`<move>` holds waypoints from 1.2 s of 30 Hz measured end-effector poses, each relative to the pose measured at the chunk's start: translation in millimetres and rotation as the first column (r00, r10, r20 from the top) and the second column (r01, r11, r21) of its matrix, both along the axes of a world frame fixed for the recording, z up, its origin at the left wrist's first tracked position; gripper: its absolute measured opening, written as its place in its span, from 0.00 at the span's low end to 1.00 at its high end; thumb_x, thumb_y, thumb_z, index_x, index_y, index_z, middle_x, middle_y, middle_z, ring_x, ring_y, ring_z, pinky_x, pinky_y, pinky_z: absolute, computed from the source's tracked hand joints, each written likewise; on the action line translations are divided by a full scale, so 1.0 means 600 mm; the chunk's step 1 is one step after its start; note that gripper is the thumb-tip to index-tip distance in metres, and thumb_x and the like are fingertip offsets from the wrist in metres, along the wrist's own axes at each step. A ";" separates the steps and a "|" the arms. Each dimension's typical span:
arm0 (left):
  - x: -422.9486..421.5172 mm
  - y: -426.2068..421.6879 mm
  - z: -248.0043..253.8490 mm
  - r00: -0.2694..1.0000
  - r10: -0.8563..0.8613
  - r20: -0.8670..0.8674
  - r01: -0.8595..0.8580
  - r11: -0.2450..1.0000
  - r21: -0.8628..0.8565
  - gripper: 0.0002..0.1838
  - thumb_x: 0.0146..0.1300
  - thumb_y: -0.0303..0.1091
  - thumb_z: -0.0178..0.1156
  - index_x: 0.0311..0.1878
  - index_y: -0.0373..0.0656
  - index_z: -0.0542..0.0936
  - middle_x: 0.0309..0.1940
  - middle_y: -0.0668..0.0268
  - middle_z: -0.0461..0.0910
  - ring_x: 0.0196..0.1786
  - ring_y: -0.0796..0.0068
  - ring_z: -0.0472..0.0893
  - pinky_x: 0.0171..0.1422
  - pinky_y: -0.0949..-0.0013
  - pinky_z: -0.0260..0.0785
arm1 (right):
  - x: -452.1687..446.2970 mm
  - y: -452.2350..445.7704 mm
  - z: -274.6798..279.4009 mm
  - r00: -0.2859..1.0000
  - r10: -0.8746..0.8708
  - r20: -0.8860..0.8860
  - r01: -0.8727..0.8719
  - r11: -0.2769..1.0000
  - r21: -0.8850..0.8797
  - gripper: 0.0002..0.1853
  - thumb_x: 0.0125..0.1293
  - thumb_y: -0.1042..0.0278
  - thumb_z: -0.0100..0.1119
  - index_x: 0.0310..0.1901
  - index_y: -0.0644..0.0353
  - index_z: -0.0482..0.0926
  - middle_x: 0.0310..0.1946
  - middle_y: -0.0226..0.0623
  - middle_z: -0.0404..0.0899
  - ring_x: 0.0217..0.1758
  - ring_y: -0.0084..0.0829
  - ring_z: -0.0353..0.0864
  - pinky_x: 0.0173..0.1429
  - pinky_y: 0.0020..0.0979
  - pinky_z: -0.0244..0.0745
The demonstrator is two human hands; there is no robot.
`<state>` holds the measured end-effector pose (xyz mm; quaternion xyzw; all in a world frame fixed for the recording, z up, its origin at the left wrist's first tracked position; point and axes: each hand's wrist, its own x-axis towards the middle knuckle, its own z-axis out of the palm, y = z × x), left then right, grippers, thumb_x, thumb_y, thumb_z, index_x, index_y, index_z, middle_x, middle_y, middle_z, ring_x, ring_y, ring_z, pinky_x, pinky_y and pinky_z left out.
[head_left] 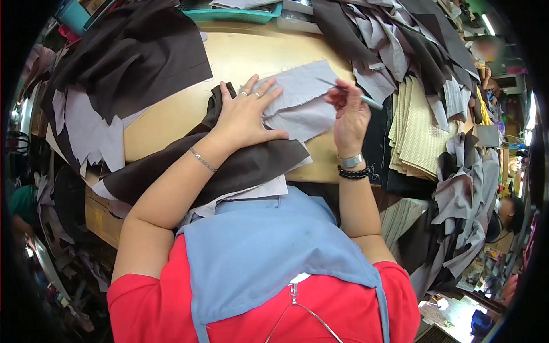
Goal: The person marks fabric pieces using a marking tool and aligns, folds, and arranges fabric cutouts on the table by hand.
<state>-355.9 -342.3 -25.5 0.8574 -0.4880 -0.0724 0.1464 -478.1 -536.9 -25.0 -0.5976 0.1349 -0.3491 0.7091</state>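
Note:
My left hand (246, 111) lies with fingers spread on light grey fabric (303, 86) and a dark brown fabric piece, pressing them to the table. The grey fabric has a fold or overlapping edge just right of my fingers. My right hand (350, 111) is raised over the right end of the grey fabric, its fingers closed around a slim pen-like tool (373, 103). The tool has a thin dark shaft pointing left and a thicker silvery end; its exact kind is unclear. Dark brown fabric (246, 166) lies beneath my left wrist and reaches the table's near edge.
A large dark fabric pile (137, 57) covers the left of the wooden table (229, 51). More dark and grey pieces (394, 34) are heaped at the back right. Stacked cream textured sheets (420, 128) lie at the right. A teal basket (240, 15) stands at the back.

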 end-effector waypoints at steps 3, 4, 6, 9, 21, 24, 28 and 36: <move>0.000 0.002 0.003 1.000 -0.002 -0.015 0.001 1.000 -0.010 0.53 0.44 0.73 0.68 0.72 0.57 0.69 0.77 0.72 0.59 0.80 0.57 0.53 0.70 0.17 0.36 | 0.008 0.040 0.002 0.985 0.050 -0.162 -0.057 0.998 -0.039 0.14 0.75 0.67 0.56 0.53 0.69 0.79 0.41 0.40 0.84 0.45 0.28 0.85 0.52 0.27 0.81; -0.001 0.003 0.004 1.000 -0.005 -0.019 0.005 1.000 -0.015 0.52 0.44 0.72 0.68 0.72 0.57 0.69 0.77 0.72 0.58 0.80 0.57 0.53 0.70 0.17 0.36 | 0.005 0.042 -0.001 0.971 0.115 -0.209 -0.121 0.993 -0.013 0.11 0.72 0.75 0.58 0.53 0.68 0.80 0.45 0.40 0.84 0.48 0.28 0.85 0.52 0.25 0.80; 0.000 0.002 0.005 1.000 -0.003 -0.016 0.003 1.000 -0.001 0.52 0.44 0.72 0.68 0.72 0.57 0.69 0.78 0.72 0.58 0.80 0.57 0.54 0.70 0.17 0.37 | 0.002 0.052 -0.011 0.966 0.146 -0.215 -0.173 0.979 -0.111 0.11 0.72 0.75 0.59 0.53 0.68 0.80 0.45 0.39 0.83 0.47 0.27 0.85 0.51 0.24 0.80; 0.000 0.001 0.000 1.000 -0.001 -0.008 0.001 1.000 -0.031 0.51 0.43 0.70 0.69 0.71 0.56 0.70 0.77 0.69 0.60 0.79 0.57 0.55 0.70 0.17 0.38 | -0.003 0.060 -0.019 0.947 0.219 -0.235 -0.249 0.962 -0.107 0.08 0.70 0.78 0.59 0.49 0.66 0.80 0.43 0.36 0.83 0.47 0.23 0.84 0.49 0.23 0.79; -0.001 0.000 -0.006 1.000 0.004 0.009 -0.004 0.998 -0.057 0.51 0.44 0.70 0.69 0.71 0.56 0.70 0.76 0.69 0.61 0.79 0.55 0.56 0.70 0.17 0.39 | -0.007 0.075 -0.020 0.929 0.232 -0.286 -0.283 0.947 -0.149 0.03 0.65 0.78 0.61 0.40 0.66 0.80 0.34 0.32 0.84 0.36 0.17 0.82 0.40 0.22 0.79; -0.001 0.000 -0.005 1.000 0.005 0.010 -0.004 0.998 -0.058 0.50 0.45 0.70 0.69 0.71 0.56 0.70 0.76 0.69 0.61 0.79 0.55 0.56 0.70 0.17 0.39 | -0.007 0.077 -0.017 0.918 0.265 -0.296 -0.311 0.943 -0.120 0.04 0.65 0.78 0.62 0.40 0.66 0.80 0.35 0.32 0.84 0.34 0.16 0.81 0.37 0.21 0.79; -0.002 0.000 -0.003 1.000 0.006 0.016 -0.005 0.999 -0.054 0.49 0.46 0.69 0.69 0.71 0.56 0.71 0.76 0.70 0.61 0.79 0.55 0.56 0.70 0.17 0.39 | -0.006 0.075 -0.023 0.927 0.222 -0.303 -0.297 0.926 -0.231 0.03 0.64 0.78 0.62 0.39 0.67 0.80 0.33 0.32 0.84 0.33 0.16 0.82 0.34 0.20 0.78; -0.001 0.001 -0.007 1.000 0.006 0.021 -0.005 0.998 -0.064 0.47 0.47 0.67 0.68 0.71 0.57 0.70 0.77 0.70 0.61 0.79 0.56 0.56 0.70 0.18 0.40 | -0.007 0.096 -0.018 0.955 0.066 -0.288 -0.158 0.937 -0.310 0.03 0.64 0.77 0.62 0.37 0.66 0.79 0.30 0.33 0.83 0.32 0.19 0.83 0.35 0.24 0.79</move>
